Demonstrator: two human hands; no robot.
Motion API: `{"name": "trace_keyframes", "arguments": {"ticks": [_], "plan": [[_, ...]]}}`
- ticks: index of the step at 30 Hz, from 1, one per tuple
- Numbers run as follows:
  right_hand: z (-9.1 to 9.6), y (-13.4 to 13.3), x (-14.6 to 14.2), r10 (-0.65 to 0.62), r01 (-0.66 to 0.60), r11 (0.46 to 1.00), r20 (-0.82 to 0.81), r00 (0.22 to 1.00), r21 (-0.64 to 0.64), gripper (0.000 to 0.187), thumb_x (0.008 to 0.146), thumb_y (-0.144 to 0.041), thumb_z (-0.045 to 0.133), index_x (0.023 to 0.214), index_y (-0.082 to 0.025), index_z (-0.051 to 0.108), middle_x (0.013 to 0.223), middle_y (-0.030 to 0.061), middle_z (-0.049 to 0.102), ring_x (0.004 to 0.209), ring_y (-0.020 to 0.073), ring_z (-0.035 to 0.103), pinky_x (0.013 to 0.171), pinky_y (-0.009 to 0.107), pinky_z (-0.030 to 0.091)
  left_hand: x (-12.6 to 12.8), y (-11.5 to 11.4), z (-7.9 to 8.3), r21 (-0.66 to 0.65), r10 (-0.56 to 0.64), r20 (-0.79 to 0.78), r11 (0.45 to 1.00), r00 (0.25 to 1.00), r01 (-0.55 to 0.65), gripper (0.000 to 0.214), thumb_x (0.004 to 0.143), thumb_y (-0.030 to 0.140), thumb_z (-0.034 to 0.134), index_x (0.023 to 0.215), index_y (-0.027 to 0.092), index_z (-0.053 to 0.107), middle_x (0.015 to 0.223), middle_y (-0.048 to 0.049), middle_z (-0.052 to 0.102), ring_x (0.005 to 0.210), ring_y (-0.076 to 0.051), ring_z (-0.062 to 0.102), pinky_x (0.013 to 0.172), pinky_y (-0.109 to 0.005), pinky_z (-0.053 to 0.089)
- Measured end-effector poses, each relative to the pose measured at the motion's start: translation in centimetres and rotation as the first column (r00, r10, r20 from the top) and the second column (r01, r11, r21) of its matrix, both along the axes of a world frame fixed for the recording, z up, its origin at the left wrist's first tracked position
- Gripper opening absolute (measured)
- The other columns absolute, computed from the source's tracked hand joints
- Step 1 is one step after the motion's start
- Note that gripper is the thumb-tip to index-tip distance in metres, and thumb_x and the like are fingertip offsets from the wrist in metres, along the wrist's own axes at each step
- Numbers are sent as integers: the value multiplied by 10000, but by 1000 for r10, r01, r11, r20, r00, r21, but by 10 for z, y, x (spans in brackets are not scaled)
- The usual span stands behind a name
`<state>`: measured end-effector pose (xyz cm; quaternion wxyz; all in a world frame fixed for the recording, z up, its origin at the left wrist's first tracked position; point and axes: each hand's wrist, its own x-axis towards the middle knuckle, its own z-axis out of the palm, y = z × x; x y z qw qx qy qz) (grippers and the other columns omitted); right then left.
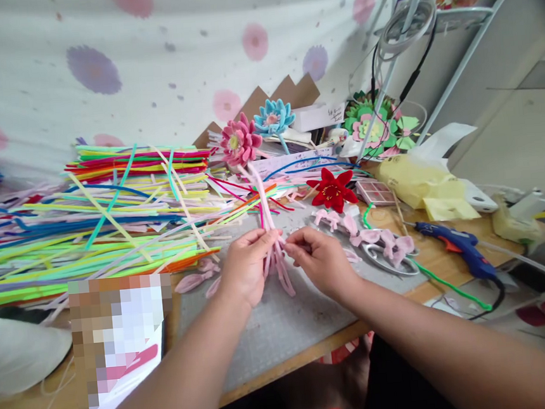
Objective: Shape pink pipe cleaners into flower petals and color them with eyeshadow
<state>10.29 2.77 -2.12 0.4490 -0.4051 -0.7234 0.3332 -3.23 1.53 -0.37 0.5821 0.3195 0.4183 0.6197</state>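
My left hand (248,262) is closed around a bundle of pale pink pipe cleaners (263,202), whose long ends rise up and away over the cutting mat. Below the fingers, looped ends (285,281) of the same bundle hang down. My right hand (324,258) is pinched at the bundle's right side, its fingertips on a pink strand. Folded pink pipe-cleaner petals (197,278) lie left of my left hand. More pink pieces (350,224) form a chain beyond my right hand, partly over a pair of silver-handled scissors (392,261).
Heaps of coloured pipe cleaners (85,246) cover the left side. Behind are a pink flower (241,140), a blue flower (273,116) and a red flower (332,190). A blue glue gun (462,248) lies right on the grey cutting mat's (251,346) far side. A phone (129,370) stands left.
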Motion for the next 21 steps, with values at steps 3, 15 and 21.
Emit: {"name": "trace_keyframes", "arguments": {"ticks": [3,15,21], "plan": [[-5,9,6,55,-48,998,277,959,-29,226,897,-284,405,851,-161,588,718,24,641,634,124,582,584,228,432,-6,3,1,85,158,-105,985,982,-150,163,592,268,751,614,131,664,528,27,558,492,-86,474,479,-203,349],[-1,8,-5,149,-233,973,763,629,2,142,798,-156,494,843,-154,628,837,90,614,743,180,581,629,255,359,-9,9,-7,113,172,-138,981,975,-157,178,631,300,735,650,135,673,563,-5,631,531,-108,547,521,-203,404],[4,8,0,187,-254,966,797,574,-44,216,773,-174,565,985,-153,596,945,120,621,813,210,602,655,262,376,-7,8,-5,78,141,-122,988,982,-132,217,584,312,764,650,132,661,585,-24,657,568,-146,596,541,-231,438]]}}
